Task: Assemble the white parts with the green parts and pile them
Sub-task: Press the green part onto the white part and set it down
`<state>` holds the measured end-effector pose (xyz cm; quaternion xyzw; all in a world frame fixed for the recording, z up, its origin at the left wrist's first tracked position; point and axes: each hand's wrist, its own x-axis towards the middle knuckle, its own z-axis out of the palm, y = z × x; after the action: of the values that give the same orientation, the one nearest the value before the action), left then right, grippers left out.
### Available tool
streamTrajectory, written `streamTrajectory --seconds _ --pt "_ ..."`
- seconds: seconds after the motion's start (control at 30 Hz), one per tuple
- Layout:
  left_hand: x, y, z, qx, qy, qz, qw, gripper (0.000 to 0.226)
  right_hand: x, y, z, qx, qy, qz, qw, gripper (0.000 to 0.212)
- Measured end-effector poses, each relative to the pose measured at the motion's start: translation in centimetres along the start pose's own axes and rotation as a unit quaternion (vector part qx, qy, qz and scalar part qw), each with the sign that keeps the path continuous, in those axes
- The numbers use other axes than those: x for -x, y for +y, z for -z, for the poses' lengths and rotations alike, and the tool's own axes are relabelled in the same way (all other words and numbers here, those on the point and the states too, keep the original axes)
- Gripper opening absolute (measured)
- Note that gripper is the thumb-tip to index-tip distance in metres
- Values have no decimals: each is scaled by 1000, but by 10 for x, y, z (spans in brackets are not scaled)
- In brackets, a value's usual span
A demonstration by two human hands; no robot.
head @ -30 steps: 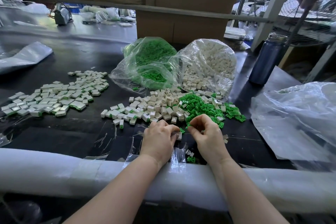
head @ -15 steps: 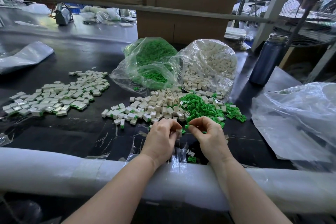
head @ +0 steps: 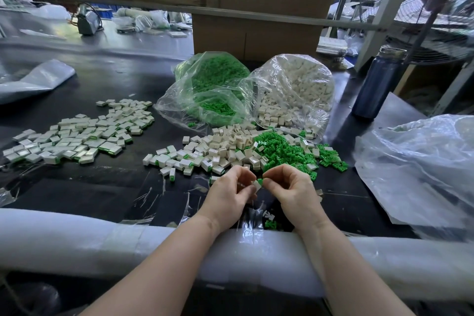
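My left hand [head: 227, 194] pinches a small white part [head: 256, 185] just above the black table. My right hand [head: 291, 188] pinches a green part [head: 260, 181] that meets the white part's end. Behind the hands lies a heap of loose white parts [head: 225, 143] beside a heap of loose green parts [head: 284, 149]. A spread of assembled white-and-green pieces [head: 77, 136] lies at the left. A smaller group of assembled pieces [head: 177, 159] lies left of the white heap.
Two open clear bags stand behind the heaps, one with green parts [head: 215, 90], one with white parts [head: 295, 90]. A dark blue bottle [head: 377, 82] stands at the right. A crumpled plastic bag [head: 420, 169] lies far right. A white foam roll [head: 102, 241] pads the table's near edge.
Both hands have lifted slightly from the table. The white part and the green part are now held end to end between the fingertips.
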<state>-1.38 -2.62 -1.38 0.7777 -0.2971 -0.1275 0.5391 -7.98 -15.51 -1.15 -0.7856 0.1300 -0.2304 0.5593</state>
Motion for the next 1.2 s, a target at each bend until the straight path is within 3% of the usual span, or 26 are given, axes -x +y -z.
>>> streamTrajectory --seconds 0.37,1.2 --pt "-3 -1 3 59 7 25 998 9 2 -3 -1 -2 -21 -19 1000 17" --pt "0 -2 -1 -60 7 -43 997 9 3 -2 2 -16 -61 -41 997 23"
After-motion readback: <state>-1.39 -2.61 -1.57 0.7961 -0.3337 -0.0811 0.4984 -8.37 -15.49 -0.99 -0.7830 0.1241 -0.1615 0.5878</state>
